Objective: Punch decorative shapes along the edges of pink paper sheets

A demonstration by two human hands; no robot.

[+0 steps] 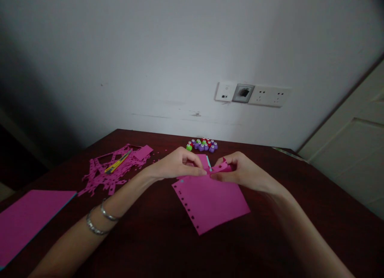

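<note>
A pink sheet of paper (210, 202) with punched holes along its left edge lies on the dark wooden table (270, 246). My left hand (177, 164) pinches the sheet's far edge between thumb and fingers. My right hand (240, 172) is closed on a small pink punched paper strip (223, 167) right beside it. The fingertips of both hands almost touch over the sheet's top edge. Two silver bracelets (100, 220) sit on my left wrist.
A pile of punched pink paper scraps (105, 174) with a yellow tool (117, 162) lies at the left. A stack of pink sheets (27, 220) sits at the near left edge. Several small coloured craft punches (202, 145) cluster near the wall. Wall sockets (252, 94) are above.
</note>
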